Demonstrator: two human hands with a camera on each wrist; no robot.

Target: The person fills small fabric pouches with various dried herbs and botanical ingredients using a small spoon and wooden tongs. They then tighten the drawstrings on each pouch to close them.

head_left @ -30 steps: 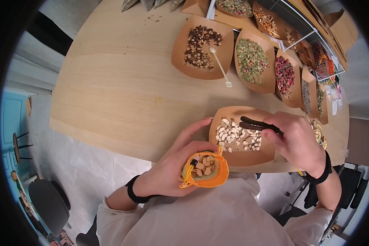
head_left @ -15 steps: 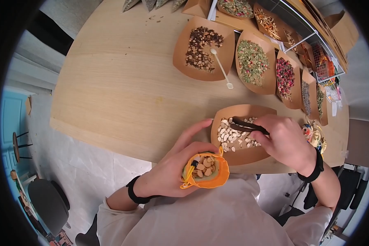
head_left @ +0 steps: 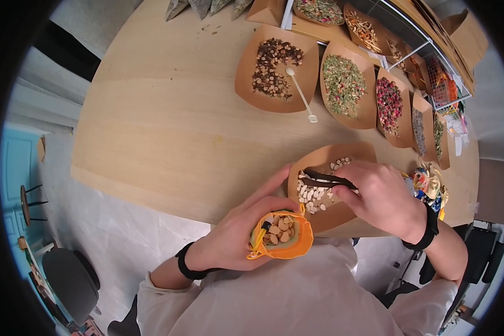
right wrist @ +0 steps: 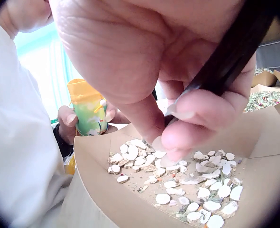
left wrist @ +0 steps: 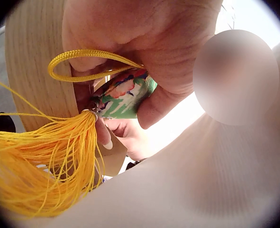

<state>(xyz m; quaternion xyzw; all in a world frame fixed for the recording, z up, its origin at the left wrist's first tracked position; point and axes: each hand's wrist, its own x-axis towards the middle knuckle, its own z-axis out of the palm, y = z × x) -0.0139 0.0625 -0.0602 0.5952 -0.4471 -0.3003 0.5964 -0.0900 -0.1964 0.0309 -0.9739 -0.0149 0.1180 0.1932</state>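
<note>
My left hand (head_left: 243, 227) grips a small drawstring pouch (head_left: 299, 244) upright, its orange mouth facing up and tan chunks (head_left: 280, 228) inside. The left wrist view shows the pouch's green patterned cloth (left wrist: 123, 97), a yellow cord loop and a long yellow tassel (left wrist: 50, 156). Dark tongs (head_left: 330, 180) are pinched between the thumb and fingers of my right hand (head_left: 383, 193). Their tips reach down among white dried root slices (right wrist: 220, 190) in a brown paper tray (head_left: 347, 218). In the right wrist view, my fingers hide the tong tips.
Farther back stand paper trays of brown chips (head_left: 271, 67) with a pale spoon (head_left: 301, 95) across the rim, green herbs (head_left: 344, 84) and red buds (head_left: 390, 106). Patterned pouches (head_left: 430, 185) lie right of my right hand. A wire rack (head_left: 448, 84) edges the far right.
My right hand has moved left with the tongs, from the right part of the slices to the left part. The paper tray has turned slightly. My left hand keeps the pouch in place.
</note>
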